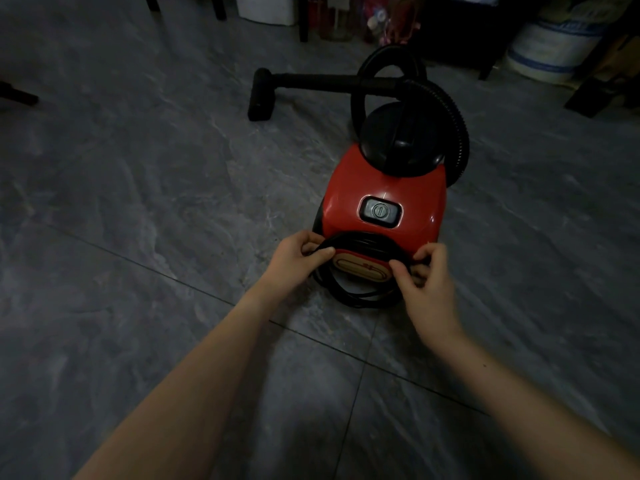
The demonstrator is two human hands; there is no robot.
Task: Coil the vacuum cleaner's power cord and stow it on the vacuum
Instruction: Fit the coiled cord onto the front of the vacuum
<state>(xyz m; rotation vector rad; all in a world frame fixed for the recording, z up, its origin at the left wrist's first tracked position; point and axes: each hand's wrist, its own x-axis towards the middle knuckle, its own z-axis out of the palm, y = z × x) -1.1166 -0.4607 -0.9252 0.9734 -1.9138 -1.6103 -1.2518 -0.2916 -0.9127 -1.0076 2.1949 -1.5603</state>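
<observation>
A red canister vacuum (pixel 384 188) with a black top stands on the grey tile floor, its rear end toward me. The black power cord (pixel 360 297) lies in a coil looped around the vacuum's rear, over the beige panel (pixel 360 268). My left hand (pixel 294 261) pinches the coil at its left side. On the right side, my right hand (pixel 429 285) grips the same coil with thumb and fingers. The coil's lower part hangs near the floor. The plug is not visible.
The vacuum's black ribbed hose (pixel 453 119) arcs behind it, and the wand with floor nozzle (pixel 259 95) lies to the left. Chair or table legs (pixel 303 19), a white sack (pixel 550 50) and clutter line the far edge. Grey tiles (pixel 138 202) surround the vacuum.
</observation>
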